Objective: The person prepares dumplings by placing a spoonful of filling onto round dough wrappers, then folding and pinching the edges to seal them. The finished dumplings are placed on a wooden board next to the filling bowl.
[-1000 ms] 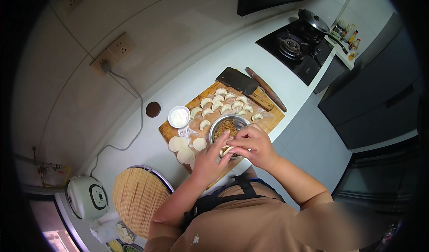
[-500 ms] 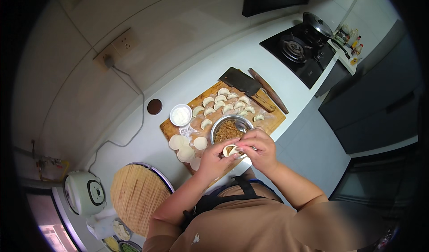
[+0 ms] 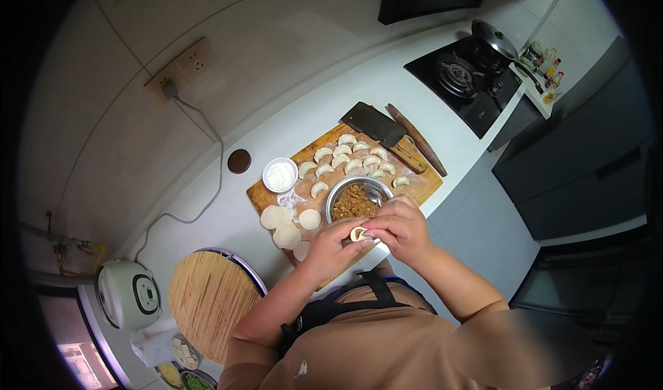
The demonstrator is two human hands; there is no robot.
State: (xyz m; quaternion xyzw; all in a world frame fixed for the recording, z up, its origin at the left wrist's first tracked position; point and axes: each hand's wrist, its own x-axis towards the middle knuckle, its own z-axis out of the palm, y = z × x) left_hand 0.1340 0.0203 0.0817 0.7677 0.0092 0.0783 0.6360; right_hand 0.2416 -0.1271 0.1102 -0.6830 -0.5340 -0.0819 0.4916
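Note:
A partly folded dumpling (image 3: 358, 234) with filling showing at its open side is pinched between my two hands, over the near edge of the wooden cutting board (image 3: 264, 198). My left hand (image 3: 333, 250) cradles it from the left. The fingers of my right hand (image 3: 400, 232) press its right edge together. Just beyond my hands stands a steel bowl of brown filling (image 3: 353, 202), partly hidden by the right hand. Several folded dumplings (image 3: 340, 160) lie in rows farther back on the board. Round dough wrappers (image 3: 286, 235) lie overlapping left of my left hand.
A white bowl of flour (image 3: 280, 176) stands at the board's left edge. A cleaver (image 3: 374, 124) and a rolling pin (image 3: 417, 140) lie at the far right. Left are a round wooden lid (image 3: 210, 300) and a rice cooker (image 3: 130, 295); a gas stove (image 3: 461, 79) is far right.
My right fingers have moved slightly left along the dumpling's edge, and its opening looks smaller. The view has shifted a little.

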